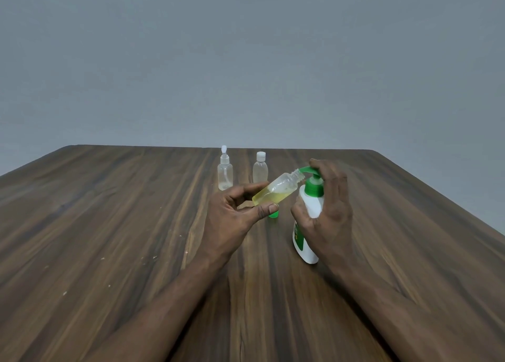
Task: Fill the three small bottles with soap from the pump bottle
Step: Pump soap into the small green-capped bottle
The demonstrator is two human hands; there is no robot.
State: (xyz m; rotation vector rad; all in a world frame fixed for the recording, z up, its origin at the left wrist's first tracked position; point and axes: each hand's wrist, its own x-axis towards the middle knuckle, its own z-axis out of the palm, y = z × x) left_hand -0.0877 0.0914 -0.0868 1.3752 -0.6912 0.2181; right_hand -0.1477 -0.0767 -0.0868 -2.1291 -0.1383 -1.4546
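Two bare forearms reach in from the near edge across a dark wood-grain surface, where a few pale specks lie at the near left.

The right hand grips a white pump bottle with a green label. The bottle stands on the surface, leaning slightly left. The thumb is on its left side, the fingers curl round the far side of its neck, and one fingertip sits on top of the green pump head.

Just left of it, the left hand pinches an open bottle between the thumb below and the fingers above. The hand holds it clear of the surface, tilted up to the right. Its threaded mouth meets the tip of the pump's nozzle. Yellowish soap pools along the lower side of the clear body, filling it partway.

A small green cap rests on the surface directly under the left thumb, partly hidden by it.

Farther back, near the far edge, two more clear bottles stand upright side by side, close but apart: a spray bottle on the left and a capped bottle with a white screw top on the right. How much they hold cannot be told.

A plain grey wall fills the background.
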